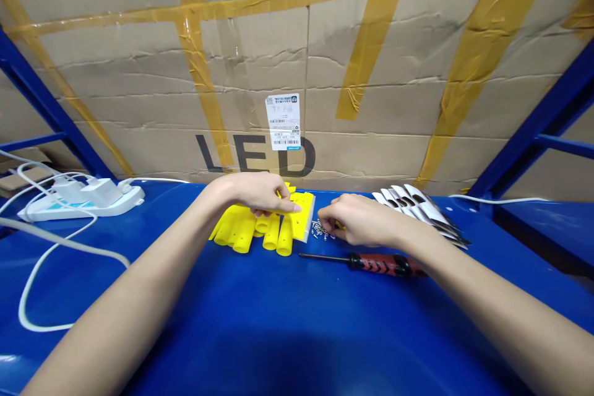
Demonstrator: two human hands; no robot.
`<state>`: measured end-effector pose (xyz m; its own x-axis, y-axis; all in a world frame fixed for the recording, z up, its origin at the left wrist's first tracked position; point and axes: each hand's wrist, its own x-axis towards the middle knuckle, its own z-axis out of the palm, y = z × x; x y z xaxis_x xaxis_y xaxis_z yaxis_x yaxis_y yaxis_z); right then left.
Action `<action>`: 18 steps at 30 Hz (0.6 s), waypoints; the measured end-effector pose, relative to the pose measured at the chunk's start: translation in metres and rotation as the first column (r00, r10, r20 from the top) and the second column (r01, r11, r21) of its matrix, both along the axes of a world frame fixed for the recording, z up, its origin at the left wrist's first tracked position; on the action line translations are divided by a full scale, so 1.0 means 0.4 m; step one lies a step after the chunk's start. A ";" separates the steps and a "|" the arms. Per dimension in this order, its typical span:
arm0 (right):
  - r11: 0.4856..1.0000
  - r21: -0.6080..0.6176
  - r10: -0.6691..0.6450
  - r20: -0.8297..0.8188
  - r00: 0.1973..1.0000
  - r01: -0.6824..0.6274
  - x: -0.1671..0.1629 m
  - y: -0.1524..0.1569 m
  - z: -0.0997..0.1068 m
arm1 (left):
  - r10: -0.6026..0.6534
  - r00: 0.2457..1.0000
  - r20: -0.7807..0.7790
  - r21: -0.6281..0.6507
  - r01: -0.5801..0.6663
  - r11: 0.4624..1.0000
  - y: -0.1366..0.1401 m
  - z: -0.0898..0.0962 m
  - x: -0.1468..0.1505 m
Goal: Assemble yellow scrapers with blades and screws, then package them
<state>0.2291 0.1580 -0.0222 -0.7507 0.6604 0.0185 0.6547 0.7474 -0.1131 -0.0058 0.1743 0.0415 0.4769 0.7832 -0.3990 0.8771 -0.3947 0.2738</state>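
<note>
My left hand [266, 193] is closed over a yellow plastic scraper [304, 213], thumb lying across its flat head. A pale, clear-looking edge runs down the right side of that head. Below the hand, several yellow tubular handles [244, 236] lie side by side, open ends toward me. My right hand [355, 219] is closed in a pinch beside a small scatter of shiny screws [320, 229]. A speck of yellow shows by its fingertips, but what they hold is hidden. In front of this hand lies a screwdriver [380, 264] with a red and black handle, its shaft pointing left.
Several white-and-dark flat blades [413, 204] are fanned out behind my right forearm. A white power strip [93, 198] with plugs and loose cables [28, 284] occupies the left of the blue table [260, 322]. A large taped cardboard box [260, 74] stands behind, between blue metal frames [533, 124].
</note>
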 end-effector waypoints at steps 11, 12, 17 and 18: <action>1.000 0.002 0.026 -0.037 0.999 -0.026 0.016 -0.003 -0.011 | -0.018 1.000 -0.001 0.002 0.018 1.000 0.002 -0.005 0.008; 1.000 -0.007 0.029 -0.039 0.999 -0.029 0.016 -0.003 -0.010 | -0.024 1.000 -0.002 0.001 0.024 1.000 0.001 -0.006 0.009; 0.998 -0.049 0.035 -0.061 0.998 -0.038 0.022 -0.003 -0.005 | -0.001 1.000 0.018 -0.025 0.001 1.000 -0.002 -0.010 0.012; 0.998 -0.048 0.033 -0.070 0.997 -0.036 0.024 -0.003 -0.004 | 0.002 1.000 0.024 -0.035 -0.001 0.999 -0.003 -0.011 0.012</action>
